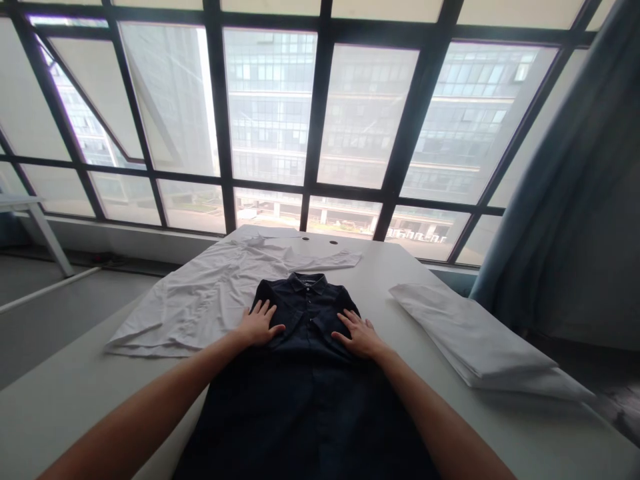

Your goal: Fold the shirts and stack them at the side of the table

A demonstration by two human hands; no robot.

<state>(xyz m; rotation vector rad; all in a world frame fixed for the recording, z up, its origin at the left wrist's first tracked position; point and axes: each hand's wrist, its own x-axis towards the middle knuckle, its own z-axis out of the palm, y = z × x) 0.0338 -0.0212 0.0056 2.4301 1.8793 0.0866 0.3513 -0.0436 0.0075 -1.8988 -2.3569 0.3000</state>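
Observation:
A dark navy button-up shirt (310, 380) lies front side up on the white table (65, 407), its collar at the far end and its lower part running toward me. My left hand (261, 323) rests flat on the shirt's left chest area, fingers spread. On the opposite side, my right hand (357, 332) presses flat near the shirt's right edge, its fingers apart too. Neither hand grips the cloth. Both sleeves are mostly out of sight; some folded cloth shows between the hands on the chest.
A white shirt (195, 303) is spread, wrinkled, on the left of the table. Folded white cloth (480, 333) lies on the right. Beyond the table stand large windows (270, 107) with dark frames. A grey-blue curtain (560, 187) hangs at right; another white table (43, 227) is at far left.

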